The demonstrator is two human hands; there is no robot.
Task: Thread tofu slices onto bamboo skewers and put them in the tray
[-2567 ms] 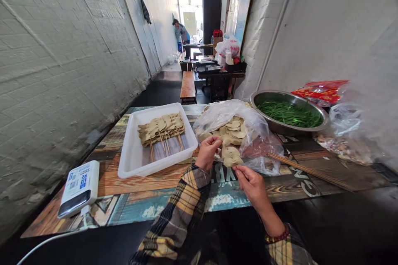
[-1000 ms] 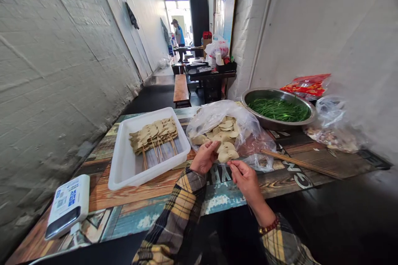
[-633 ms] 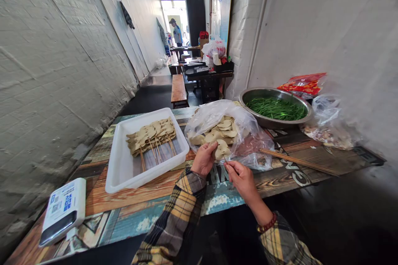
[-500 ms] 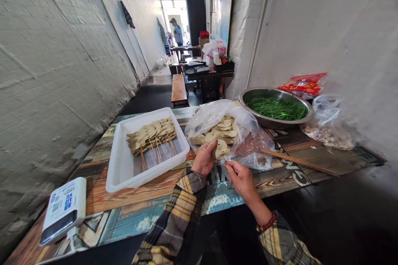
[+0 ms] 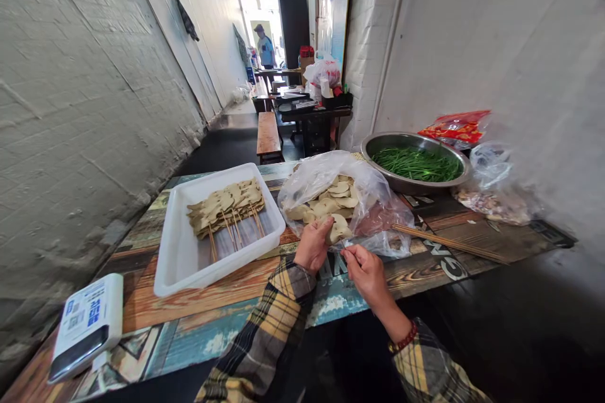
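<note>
My left hand (image 5: 314, 244) is closed on a pale beige food slice (image 5: 340, 228), pinching it at its left edge. My right hand (image 5: 366, 267) pinches a thin wooden skewer (image 5: 343, 244) whose upper end meets that slice; whether it passes right through is hidden. Just behind both hands lies an open clear plastic bag (image 5: 302, 179) with a heap of similar slices (image 5: 338, 195) inside. To the left, a white plastic tray (image 5: 166, 264) holds several filled skewers (image 5: 227, 204), their bare sticks pointing toward me. Loose skewers (image 5: 449, 244) lie on the table to the right.
A steel bowl (image 5: 416, 187) of cut green stalks stands at the back right, beside a red package (image 5: 456, 127) and another plastic bag (image 5: 494, 182). A white boxy device (image 5: 87, 327) sits front left. Farther off are a bench (image 5: 268, 133) and a person (image 5: 265, 49).
The view has shifted slightly, moving most things a little left. Both hands keep their grip, and the slice has tilted slightly. The person in the background has turned.
</note>
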